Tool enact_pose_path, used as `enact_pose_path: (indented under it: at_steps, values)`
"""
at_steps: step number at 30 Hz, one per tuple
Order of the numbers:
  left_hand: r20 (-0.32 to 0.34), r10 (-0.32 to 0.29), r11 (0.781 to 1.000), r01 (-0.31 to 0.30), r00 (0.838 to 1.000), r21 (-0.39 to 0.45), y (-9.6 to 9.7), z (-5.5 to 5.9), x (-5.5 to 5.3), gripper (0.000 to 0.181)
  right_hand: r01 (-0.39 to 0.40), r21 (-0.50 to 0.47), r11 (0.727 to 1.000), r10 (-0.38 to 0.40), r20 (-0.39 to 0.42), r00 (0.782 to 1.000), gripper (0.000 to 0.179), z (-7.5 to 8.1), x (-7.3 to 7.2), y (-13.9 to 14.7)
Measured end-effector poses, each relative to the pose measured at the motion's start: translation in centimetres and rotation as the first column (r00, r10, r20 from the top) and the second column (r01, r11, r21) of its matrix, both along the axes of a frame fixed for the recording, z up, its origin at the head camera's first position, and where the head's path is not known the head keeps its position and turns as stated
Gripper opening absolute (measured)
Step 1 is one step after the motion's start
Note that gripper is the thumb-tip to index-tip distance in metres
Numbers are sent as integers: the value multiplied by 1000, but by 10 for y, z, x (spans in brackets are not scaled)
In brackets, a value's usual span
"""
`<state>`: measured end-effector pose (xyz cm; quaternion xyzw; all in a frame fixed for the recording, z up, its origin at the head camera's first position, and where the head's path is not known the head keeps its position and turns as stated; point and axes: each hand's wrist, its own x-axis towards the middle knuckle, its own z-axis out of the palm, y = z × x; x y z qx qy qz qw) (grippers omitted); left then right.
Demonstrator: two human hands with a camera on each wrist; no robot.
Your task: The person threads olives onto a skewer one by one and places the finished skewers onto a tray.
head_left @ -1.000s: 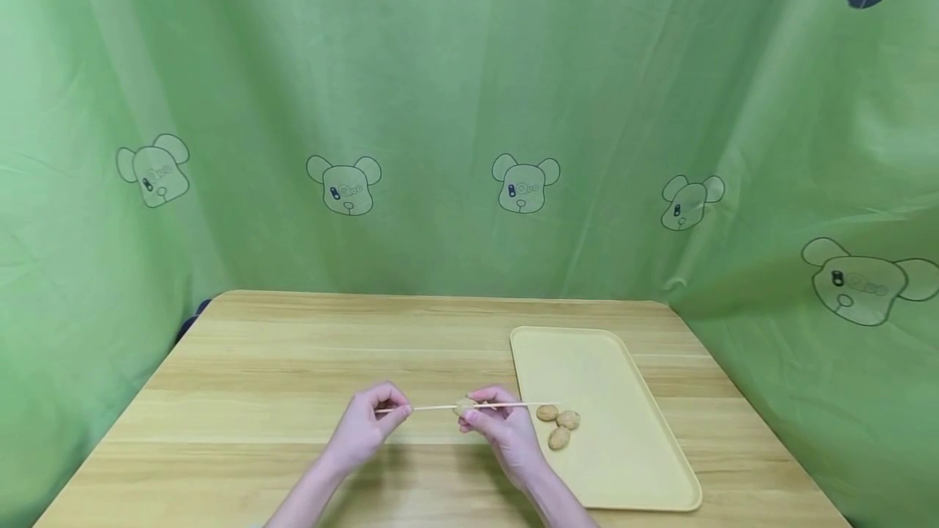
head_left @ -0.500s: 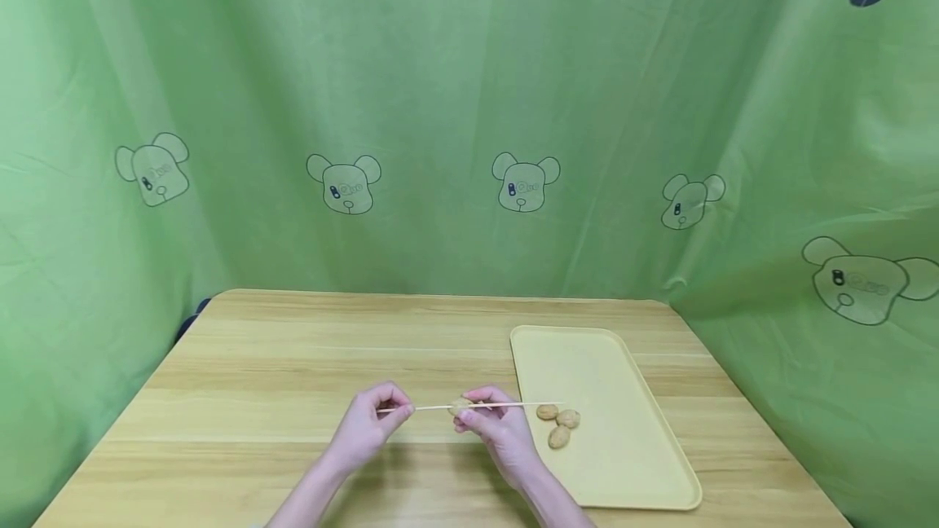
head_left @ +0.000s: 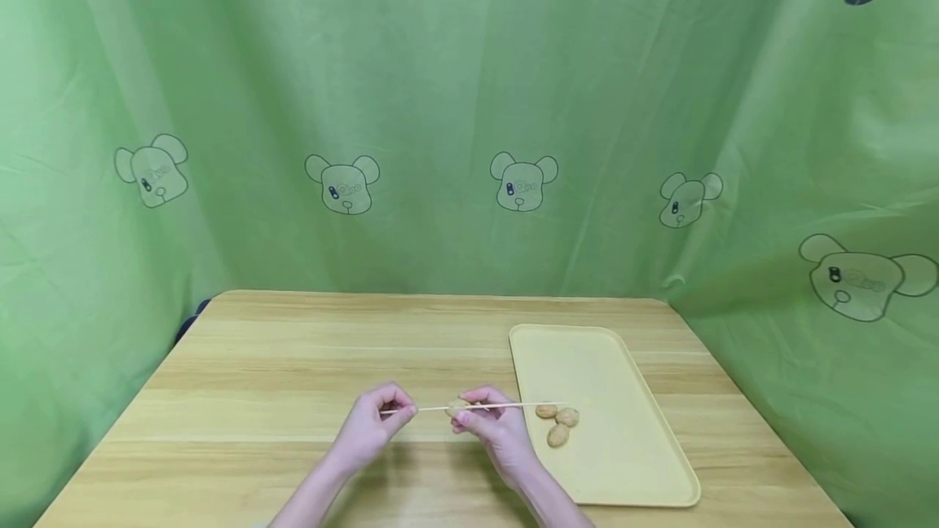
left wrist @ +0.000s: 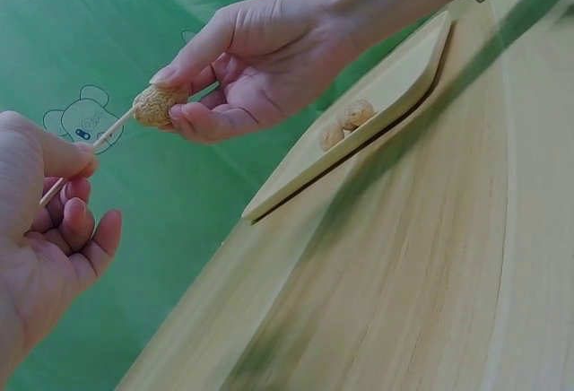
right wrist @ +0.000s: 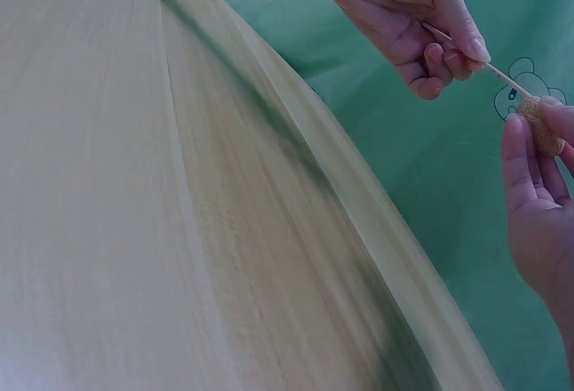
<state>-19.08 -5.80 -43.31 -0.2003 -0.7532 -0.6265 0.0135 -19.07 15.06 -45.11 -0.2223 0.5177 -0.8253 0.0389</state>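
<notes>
The left hand (head_left: 370, 424) is pinching the stick (left wrist: 115, 126), the right hand (head_left: 502, 430) is gripping the brown ball (left wrist: 158, 107) around it, above the table (head_left: 257, 398) — crooked pushing could be splitting the ball

The skewer (left wrist: 115, 127) looked like smooth wood, the lump (left wrist: 157, 106) rough and matt, the tray (head_left: 616, 455) smooth plastic; the worktop (head_left: 293, 365) showed wood grain, the curtain (head_left: 433, 88) a soft sheen.

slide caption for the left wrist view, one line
Left hand pinching a thin stick that meets a brown lump in the right hand
</notes>
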Motion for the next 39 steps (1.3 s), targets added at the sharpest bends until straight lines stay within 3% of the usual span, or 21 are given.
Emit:
enact_pose_path:
  at_steps: [10,21,39]
  values:
    - [15,8,1000,-8,1000,6,2,-1,1,4,34,3,999,-34,56,998,24,-1,0,-2]
    - [40,11,1000,-11,999,12,3,-4,-1,3,10,-11,1000,-10,36,999,26,-3,0,-5]
    - [10,-19,1000,19,1000,-6,3,-8,-1,6,5,3,1000,-5,62,998,24,-7,0,-6]
